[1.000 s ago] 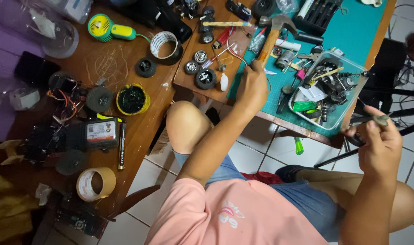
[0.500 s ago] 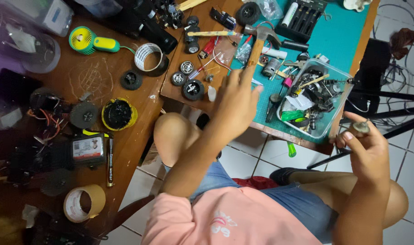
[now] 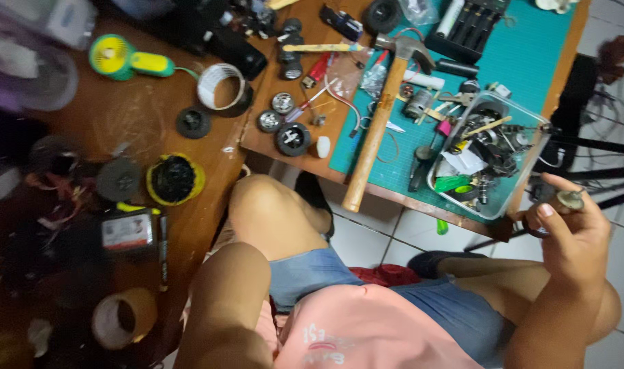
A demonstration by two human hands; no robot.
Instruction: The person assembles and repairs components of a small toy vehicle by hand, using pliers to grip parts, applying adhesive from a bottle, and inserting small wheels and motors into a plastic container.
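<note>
Pinching one small motor [image 3: 569,200], one hammer [image 3: 383,113]

The person wears a pink T-shirt [image 3: 366,331] with a small pale print on the chest, at 6 o'clock in the view, and blue denim shorts [image 3: 312,270] with a stitched hem just above it. Both arms and both knees are bare. The right hand [image 3: 571,236], at 3 o'clock, has no glove or ring, with short plain nails. A dark shoe [image 3: 431,262] shows near the middle.
</note>
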